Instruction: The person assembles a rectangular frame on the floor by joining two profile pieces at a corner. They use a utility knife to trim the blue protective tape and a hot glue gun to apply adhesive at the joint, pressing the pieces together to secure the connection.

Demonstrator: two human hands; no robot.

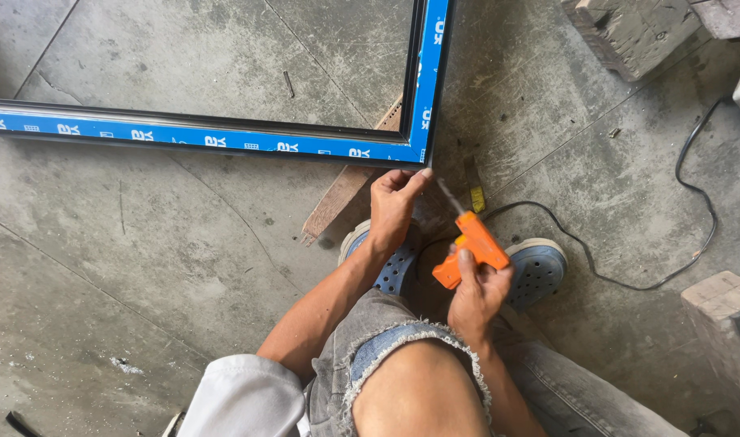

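Observation:
My right hand (477, 293) grips an orange corded power drill (470, 247) whose bit points up-left toward the corner of a metal frame. The frame (224, 142) is dark aluminium covered in blue protective film and lies flat on the concrete floor, its corner near the middle of the view. My left hand (394, 204) rests just below that corner with the fingers curled and the fingertips touching the frame's edge. Beneath the corner a wooden plank (338, 206) sticks out. I am crouched, with my knees and blue perforated clogs (540, 271) below the hands.
A black power cord (629, 279) loops across the floor to the right. Wooden blocks sit at the top right (629, 32) and the right edge (722, 324). A small yellow object (477, 198) lies near the drill bit. The concrete is cracked and stained.

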